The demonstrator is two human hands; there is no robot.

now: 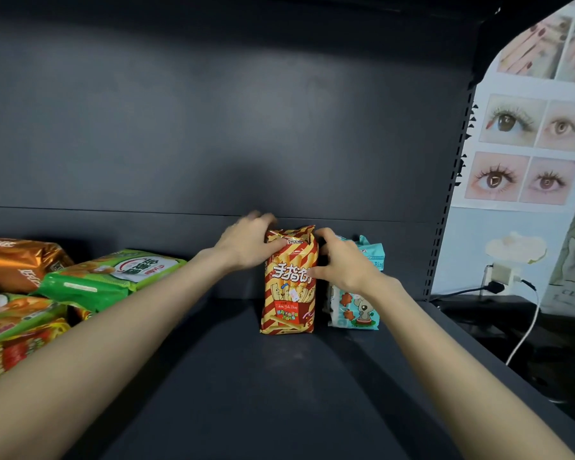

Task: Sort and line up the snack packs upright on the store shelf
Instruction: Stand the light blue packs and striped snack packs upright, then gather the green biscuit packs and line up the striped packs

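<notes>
A red-and-yellow striped snack pack stands upright on the dark shelf, near the back panel. My left hand grips its top left corner, thumb on the front. My right hand holds its right edge, fingers curled round the side. Just to the right, a light blue pack with a cartoon dog stands upright, partly hidden behind my right hand. The two packs stand side by side.
A loose pile of packs lies at the left: an orange foil one, green ones and red-yellow ones. The shelf's right upright borders a wall with posters, a plug and a white cable.
</notes>
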